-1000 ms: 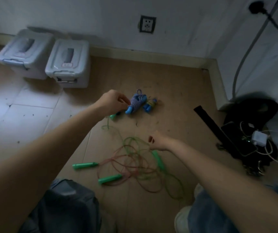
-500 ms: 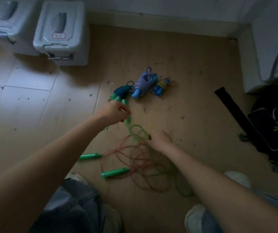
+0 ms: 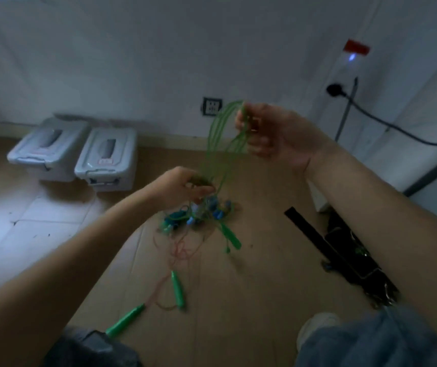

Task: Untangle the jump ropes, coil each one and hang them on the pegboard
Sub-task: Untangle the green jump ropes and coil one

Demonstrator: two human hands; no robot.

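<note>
Head view: right hand (image 3: 273, 133), upper middle of frame, pinched the top of the thin green rope (image 3: 221, 144) loops; left hand (image 3: 183, 185) gripped them lower down at centre. Glossy plastic green handle (image 3: 232, 238) dangled below. Thin red rope (image 3: 183, 250) lay slack on the brown floor (image 3: 251, 300).

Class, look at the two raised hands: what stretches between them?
In the head view, loops of green rope run from the right hand down to the left hand; nothing else lies between.
</note>
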